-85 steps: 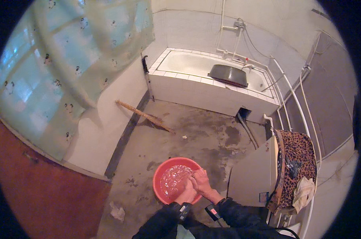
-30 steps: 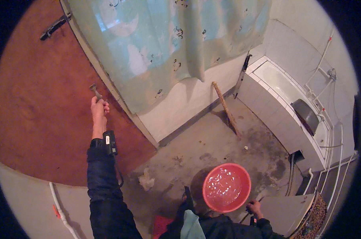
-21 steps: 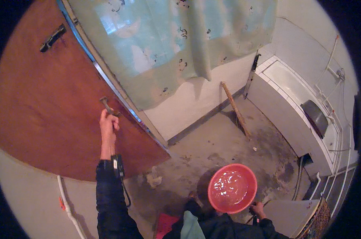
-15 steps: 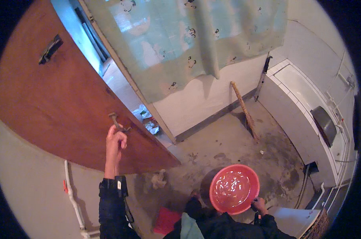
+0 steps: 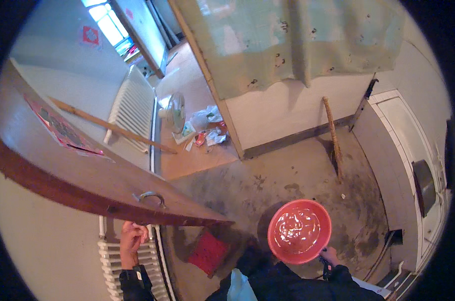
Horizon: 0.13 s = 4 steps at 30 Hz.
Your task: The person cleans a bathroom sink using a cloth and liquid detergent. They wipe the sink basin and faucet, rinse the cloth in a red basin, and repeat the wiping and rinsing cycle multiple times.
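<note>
My left hand (image 5: pixel 132 243) is curled at the near face of the brown door (image 5: pixel 127 180), its fingers hooked where the handle on this side sits. That handle is mostly hidden by the fingers. On the door's other face a metal handle (image 5: pixel 152 197) shows. My right hand (image 5: pixel 331 256) grips the rim of a red plastic basin (image 5: pixel 329 227) at its lower right. Water (image 5: pixel 296 229) with bright ripples fills much of the basin, which is held over the floor in front of me.
A straw broom (image 5: pixel 332 133) leans against the wall under a pale green curtain (image 5: pixel 267 45). Right stands a tiled bathtub (image 5: pixel 388 135) with a dark basin (image 5: pixel 424 188). Past the doorway are a fan (image 5: pixel 176 113) and litter (image 5: pixel 207 135). A red square item (image 5: pixel 208 252) lies near me.
The door has swung further open toward me, with my left hand drawn back and down. More of the room beyond shows. My right hand still holds the basin.
</note>
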Tool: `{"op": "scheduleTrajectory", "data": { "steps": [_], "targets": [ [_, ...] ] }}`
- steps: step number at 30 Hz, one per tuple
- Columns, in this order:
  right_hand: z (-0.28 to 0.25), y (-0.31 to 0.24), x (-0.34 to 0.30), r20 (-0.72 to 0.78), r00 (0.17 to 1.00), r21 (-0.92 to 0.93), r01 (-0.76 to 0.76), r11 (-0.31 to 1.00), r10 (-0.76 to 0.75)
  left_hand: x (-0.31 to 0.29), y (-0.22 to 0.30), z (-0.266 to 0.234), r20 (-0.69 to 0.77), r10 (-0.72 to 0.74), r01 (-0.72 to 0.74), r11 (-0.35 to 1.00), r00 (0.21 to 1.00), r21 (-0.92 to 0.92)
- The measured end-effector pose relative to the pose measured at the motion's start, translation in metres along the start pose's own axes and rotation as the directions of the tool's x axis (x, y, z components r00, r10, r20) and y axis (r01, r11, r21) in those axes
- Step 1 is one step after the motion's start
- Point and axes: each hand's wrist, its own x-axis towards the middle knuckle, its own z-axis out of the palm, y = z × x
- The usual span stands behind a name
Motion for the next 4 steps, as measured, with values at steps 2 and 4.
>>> {"op": "scheduleTrajectory", "data": {
  "steps": [2, 4],
  "targets": [
    [-0.007, -0.008, 0.011, 0.030, 0.999, -0.032, 0.022, 0.999, -0.021, -0.028, -0.008, -0.028, -0.042, -0.008, 0.011, 0.998, 0.999, 0.069],
    [-0.006, -0.021, 0.029, 0.050, 0.995, -0.130, 0.087, 0.988, -0.081, -0.052, -0.016, -0.052, -0.021, 0.028, -0.028, 0.999, 0.999, -0.024]
  ]
}}
